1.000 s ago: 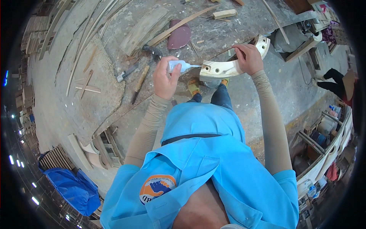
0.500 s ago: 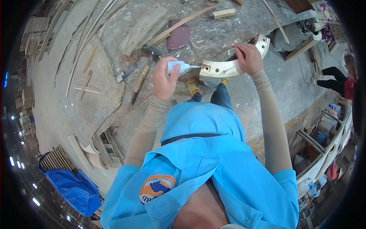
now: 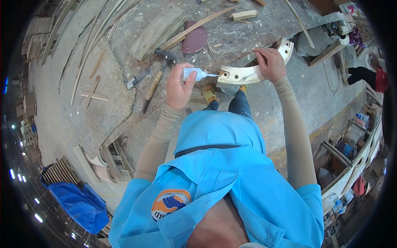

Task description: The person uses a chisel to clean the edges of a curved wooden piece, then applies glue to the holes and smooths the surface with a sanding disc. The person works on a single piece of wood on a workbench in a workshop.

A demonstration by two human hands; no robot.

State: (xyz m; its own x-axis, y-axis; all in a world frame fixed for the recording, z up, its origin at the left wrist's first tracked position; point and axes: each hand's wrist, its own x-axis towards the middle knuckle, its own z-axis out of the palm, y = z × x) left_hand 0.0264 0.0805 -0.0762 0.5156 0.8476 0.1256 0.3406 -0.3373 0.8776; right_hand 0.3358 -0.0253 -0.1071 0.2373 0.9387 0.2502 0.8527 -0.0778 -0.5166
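Glue nozzle set against a curved wooden piece at the counter's near edge.

The dusty counter [image 3: 264, 25] carries scrap strips and a dark red sanding disc [image 3: 195, 39]. The curved pale wooden piece [image 3: 252, 70] lies at its edge, the right hand [image 3: 271, 64] closed over its top. The left hand [image 3: 180, 89] has its grip wrapped around a small white glue bottle [image 3: 194, 74], the nozzle touching the piece's left end.

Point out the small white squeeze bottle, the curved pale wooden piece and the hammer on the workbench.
Squeeze bottle [image 3: 193, 74]: head view, on its white body beside the left hand's fingers.
Curved wooden piece [image 3: 242, 75]: head view, on its pale face near the bottle's nozzle.
Hammer [image 3: 164, 54]: head view, on its dark metal head.
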